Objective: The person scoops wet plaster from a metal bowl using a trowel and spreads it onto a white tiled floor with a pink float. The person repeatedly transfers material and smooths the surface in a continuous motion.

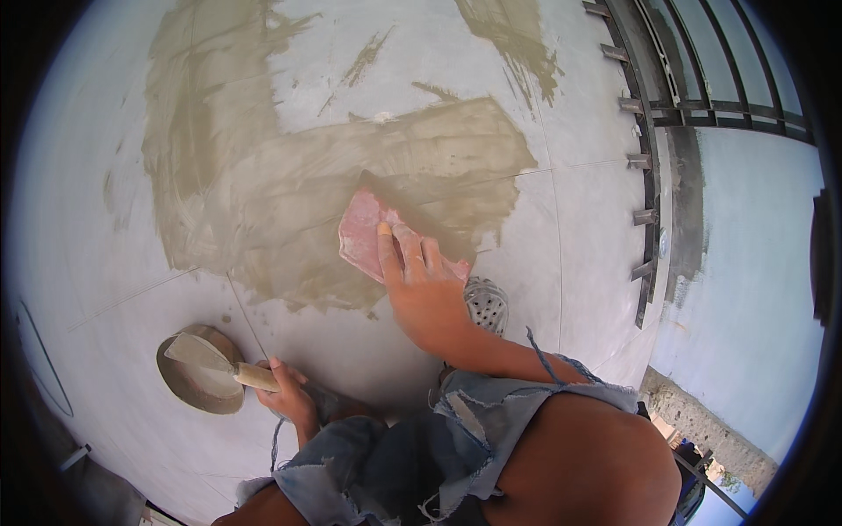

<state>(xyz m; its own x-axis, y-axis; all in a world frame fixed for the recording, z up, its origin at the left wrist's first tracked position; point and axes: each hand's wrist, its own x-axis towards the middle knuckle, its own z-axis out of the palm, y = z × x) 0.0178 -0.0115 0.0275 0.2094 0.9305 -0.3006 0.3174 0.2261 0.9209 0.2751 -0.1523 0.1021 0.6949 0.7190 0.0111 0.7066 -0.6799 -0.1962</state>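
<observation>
My right hand (421, 289) is closed on the edge of a flat pink pad (361, 230), its fingers spread over the top. The pad is pressed to the floor, touching a wide smear of grey-brown paste (307, 202); its underside is hidden. At the lower left, my left hand (291, 394) grips the end of a trowel's wooden handle (257, 377). The trowel's blade (195, 353) is tilted into a round pan (219, 405), whose inside is coated with the same paste. Part of my left hand's grip is hidden.
Light floor tiles (517, 307) with thin joints spread around me. A grey clog with holes (487, 305) stands beside my right forearm. A dark metal railing (649, 167) with short stubs runs along the right. A second paste smear (513, 39) lies at the far side.
</observation>
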